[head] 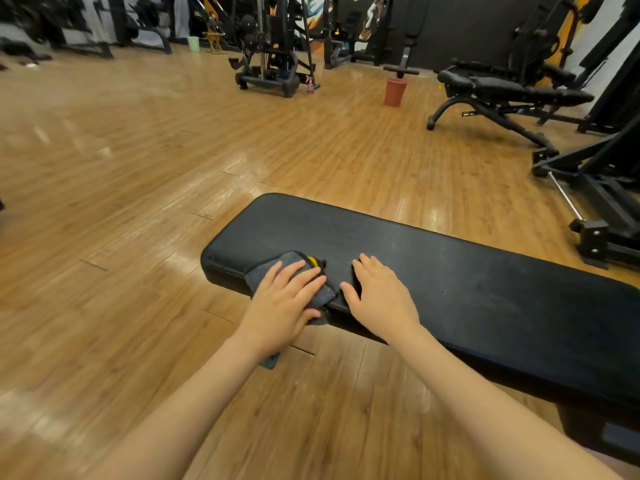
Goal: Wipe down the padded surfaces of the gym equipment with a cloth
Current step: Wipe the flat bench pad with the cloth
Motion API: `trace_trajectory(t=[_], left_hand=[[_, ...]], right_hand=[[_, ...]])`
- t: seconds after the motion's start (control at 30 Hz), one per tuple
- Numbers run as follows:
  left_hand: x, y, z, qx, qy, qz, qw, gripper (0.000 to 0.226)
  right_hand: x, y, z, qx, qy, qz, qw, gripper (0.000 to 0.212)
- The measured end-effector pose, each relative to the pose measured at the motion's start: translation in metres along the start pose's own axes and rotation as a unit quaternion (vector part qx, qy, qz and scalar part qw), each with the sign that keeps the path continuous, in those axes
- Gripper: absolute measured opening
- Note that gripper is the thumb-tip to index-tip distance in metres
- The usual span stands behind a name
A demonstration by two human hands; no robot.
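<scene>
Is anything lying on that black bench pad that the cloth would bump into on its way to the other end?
Only the person's own right hand, flat on the bench pad just beside the grey cloth under the left hand. Beyond that hand, the pad looks bare up to the picture's edge.

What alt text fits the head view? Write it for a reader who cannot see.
A left hand presses a grey cloth flat on the end of a black padded bench, while the right hand rests bare beside it. Wooden floor and more gym equipment lie beyond.
</scene>
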State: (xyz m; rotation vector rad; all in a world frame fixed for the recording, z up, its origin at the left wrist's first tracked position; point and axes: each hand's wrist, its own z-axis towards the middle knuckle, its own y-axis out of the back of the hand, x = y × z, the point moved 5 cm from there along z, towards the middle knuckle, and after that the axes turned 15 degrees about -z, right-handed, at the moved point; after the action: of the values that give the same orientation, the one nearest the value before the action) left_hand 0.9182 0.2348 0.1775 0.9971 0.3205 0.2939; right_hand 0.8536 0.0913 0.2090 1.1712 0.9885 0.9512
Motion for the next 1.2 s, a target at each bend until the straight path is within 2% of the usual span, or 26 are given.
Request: trace_trajectory(t=[0.07,0.13,0.2,0.3,0.4,0.47,0.6,0.7,0.8,0.87,1.0,1.13,1.2], left_hand=[[-0.005,-0.001,0.002,0.022,-0.028,-0.011,0.999,0.061],[0.018,0.007,-0.004,0.034,-0.017,-0.021,0.999,0.061],[0.059,0.019,-0.016,0.012,0.06,-0.035,0.997,0.057],[0.103,0.035,-0.035,-0.05,0.205,-0.085,0.974,0.046],[0.1,0.033,-0.034,-0.082,0.235,-0.097,0.964,0.046],[0.076,0.027,-0.022,-0.066,0.19,-0.094,0.975,0.046],[0.008,0.001,0.004,0.017,0.006,-0.055,0.998,0.048],[0.023,0.003,-0.005,0.033,-0.02,-0.059,0.998,0.046],[0.073,0.02,-0.024,-0.022,0.056,-0.071,0.996,0.047],[0.087,0.023,-0.03,-0.024,0.102,-0.079,0.991,0.047],[0.083,0.019,-0.028,-0.082,0.177,-0.126,0.973,0.051],[0.066,0.017,-0.016,-0.164,0.321,-0.171,0.917,0.044],[0.035,0.012,-0.004,-0.147,0.3,-0.164,0.928,0.046]], right_hand=[[-0.002,0.0,-0.001,0.023,0.024,-0.009,0.999,0.06],[-0.005,-0.001,-0.002,0.034,0.039,-0.005,0.999,0.062],[-0.005,0.001,-0.004,0.031,0.042,0.001,0.999,0.063],[-0.002,0.004,-0.005,0.016,0.029,0.003,0.999,0.061],[-0.001,0.004,-0.006,0.012,0.023,0.002,1.0,0.061],[-0.001,0.004,-0.005,0.012,0.022,-0.001,1.0,0.06],[-0.001,0.003,-0.005,0.006,0.015,0.002,1.0,0.06],[-0.005,0.001,-0.007,0.006,0.009,0.021,1.0,0.059],[-0.005,0.001,-0.007,0.008,0.011,0.024,1.0,0.058],[-0.004,0.002,-0.007,0.005,0.012,0.022,1.0,0.058],[-0.003,0.002,-0.006,0.005,0.01,0.025,1.0,0.059],[-0.003,0.001,-0.005,0.0,0.012,0.022,1.0,0.059],[-0.003,0.001,-0.005,-0.003,0.01,0.023,1.0,0.059]])
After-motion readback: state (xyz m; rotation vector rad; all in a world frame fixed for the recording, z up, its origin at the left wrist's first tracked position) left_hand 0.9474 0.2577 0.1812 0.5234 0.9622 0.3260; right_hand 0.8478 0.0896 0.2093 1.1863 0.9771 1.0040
